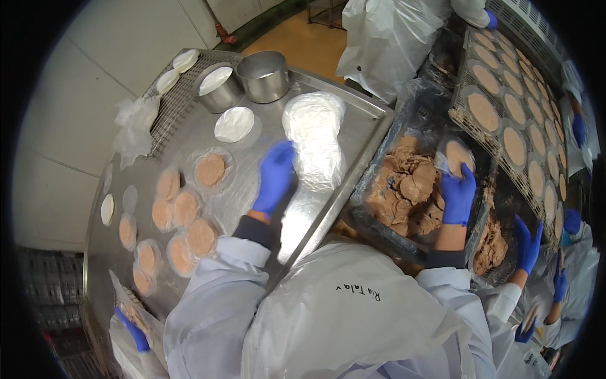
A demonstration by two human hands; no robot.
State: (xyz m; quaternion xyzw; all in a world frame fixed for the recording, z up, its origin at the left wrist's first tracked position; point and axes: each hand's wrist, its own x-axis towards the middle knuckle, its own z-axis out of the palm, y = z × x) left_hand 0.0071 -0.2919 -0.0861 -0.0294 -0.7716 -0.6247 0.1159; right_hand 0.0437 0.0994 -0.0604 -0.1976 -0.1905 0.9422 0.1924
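Note:
My right hand (459,197), in a blue glove, holds a round meat patty (457,156) on a clear film sheet over a dark crate (374,158) of brown ground meat (404,189). My left hand (274,180), also gloved in blue, is above the steel table (249,167), just left of a stack of shiny film sheets (314,142). Its fingers are curled together and slightly blurred; whatever they may hold is hidden. Left of it, several patties on film, one a pale pink patty (210,169), lie on the table.
Two steel pots (264,77) stand at the table's far end near a round stack of white sheets (234,124). A wire rack (499,101) full of patties slopes beyond the crate at right. A co-worker's gloved hand (528,243) is close on my right; another gloved hand (132,330) is at lower left.

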